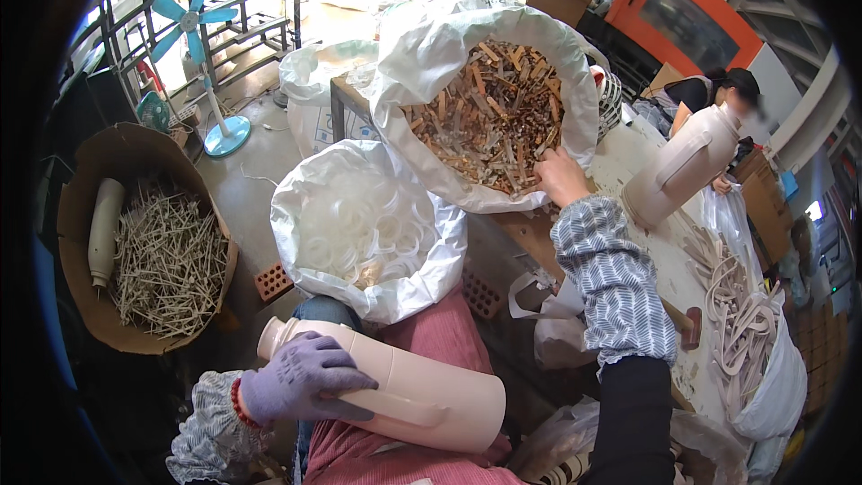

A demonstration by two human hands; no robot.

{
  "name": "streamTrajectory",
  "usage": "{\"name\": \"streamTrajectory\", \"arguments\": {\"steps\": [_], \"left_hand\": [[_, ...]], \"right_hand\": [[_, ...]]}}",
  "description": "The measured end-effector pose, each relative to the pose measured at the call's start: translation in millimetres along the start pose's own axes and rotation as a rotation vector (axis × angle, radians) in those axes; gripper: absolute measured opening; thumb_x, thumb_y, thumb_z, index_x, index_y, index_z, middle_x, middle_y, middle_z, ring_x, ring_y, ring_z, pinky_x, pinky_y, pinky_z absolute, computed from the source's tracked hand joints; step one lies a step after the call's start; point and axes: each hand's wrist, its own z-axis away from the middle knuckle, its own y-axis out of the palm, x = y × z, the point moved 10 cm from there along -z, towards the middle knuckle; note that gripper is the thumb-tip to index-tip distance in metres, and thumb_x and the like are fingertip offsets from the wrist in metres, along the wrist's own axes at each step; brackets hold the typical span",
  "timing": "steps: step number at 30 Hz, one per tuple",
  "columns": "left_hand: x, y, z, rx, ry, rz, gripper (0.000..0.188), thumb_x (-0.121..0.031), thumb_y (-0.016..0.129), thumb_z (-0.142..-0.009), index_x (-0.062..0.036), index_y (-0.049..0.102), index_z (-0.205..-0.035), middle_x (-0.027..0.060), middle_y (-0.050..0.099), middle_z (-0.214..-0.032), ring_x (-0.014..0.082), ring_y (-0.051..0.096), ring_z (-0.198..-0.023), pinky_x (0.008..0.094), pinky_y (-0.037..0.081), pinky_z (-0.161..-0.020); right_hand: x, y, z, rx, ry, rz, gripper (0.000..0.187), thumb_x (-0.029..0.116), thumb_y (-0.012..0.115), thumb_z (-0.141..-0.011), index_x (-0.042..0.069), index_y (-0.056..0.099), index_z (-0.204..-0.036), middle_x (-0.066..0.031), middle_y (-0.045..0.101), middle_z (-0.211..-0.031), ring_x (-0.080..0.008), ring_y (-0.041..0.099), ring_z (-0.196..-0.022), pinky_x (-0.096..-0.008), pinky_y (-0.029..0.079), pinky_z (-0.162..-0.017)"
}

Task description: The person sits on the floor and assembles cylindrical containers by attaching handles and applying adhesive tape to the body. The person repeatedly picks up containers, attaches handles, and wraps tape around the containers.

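Note:
My left hand (310, 377), in a purple glove, is wrapped round a pale pink plastic thermos jug shell (440, 391). The shell lies across my lap, its narrower neck toward the left and a handle along its side. My bare right hand (563, 177) reaches to the right rim of a big white woven sack (422, 45). Small brown and amber plastic pieces (489, 117) fill that sack. The right fingers are bent down among the pieces, their tips hidden; what they grip is too small to make out.
A white sack (301, 265) of translucent rings stands before me. At left, a cardboard box (81, 305) holds thin beige sticks and another shell, near a blue fan (193, 22). Another jug shell (678, 166) and beige strips (732, 332) rest on the right table, where a person (696, 90) sits.

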Motion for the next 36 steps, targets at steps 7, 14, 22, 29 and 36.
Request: {"name": "streamTrajectory", "arguments": {"steps": [7,14,22,29,36], "left_hand": [[-12,1,36,-0.011,-0.038,0.032,0.039,-0.031,0.081,-0.069,-0.0153,0.071,-0.103,0.0007,0.066,-0.09,0.0217,0.063,-0.085,0.0342,0.049,-0.075],[-12,-44,37,-0.565,-0.185,-0.194,0.037,-0.019,0.076,-0.075,-0.0083,0.068,-0.109,0.0126,0.064,-0.111,0.0289,0.065,-0.093,0.0363,0.052,-0.08],[-8,-2,43,-0.385,-0.116,0.019,0.025,-0.015,0.076,-0.077,-0.0067,0.068,-0.099,0.0108,0.067,-0.093,0.0277,0.067,-0.08,0.0365,0.053,-0.071],[-11,2,58,-0.41,-0.145,0.34,0.024,-0.009,0.076,-0.078,-0.0043,0.068,-0.1,0.01,0.069,-0.087,0.0258,0.069,-0.079,0.0346,0.054,-0.068],[-17,10,74,-0.387,-0.176,0.233,0.039,-0.012,0.081,-0.073,-0.007,0.064,-0.108,0.0136,0.067,-0.101,0.0282,0.068,-0.09,0.0367,0.054,-0.076]], "right_hand": [[3,-59,-2,-0.062,0.246,-0.639,0.015,0.014,0.064,-0.083,0.002,0.067,-0.091,-0.0114,0.068,-0.081,-0.0234,0.066,-0.076,-0.0337,0.051,-0.07],[263,-95,102,0.423,-0.181,-1.465,0.017,0.01,0.062,-0.091,-0.002,0.068,-0.101,-0.0089,0.07,-0.09,-0.0132,0.064,-0.086,-0.0281,0.05,-0.079],[330,-148,155,0.209,-0.477,-1.301,0.017,0.002,0.071,-0.076,0.003,0.068,-0.094,-0.011,0.068,-0.084,-0.026,0.066,-0.073,-0.0303,0.053,-0.067],[346,-104,177,0.879,-0.044,-1.794,0.014,0.012,0.068,-0.084,0.001,0.068,-0.093,-0.0135,0.067,-0.082,-0.0243,0.066,-0.073,-0.0315,0.052,-0.068],[338,-133,163,0.419,-0.359,-1.477,0.016,0.011,0.072,-0.081,0.002,0.069,-0.095,-0.01,0.068,-0.086,-0.0212,0.065,-0.077,-0.0301,0.052,-0.07]]}}
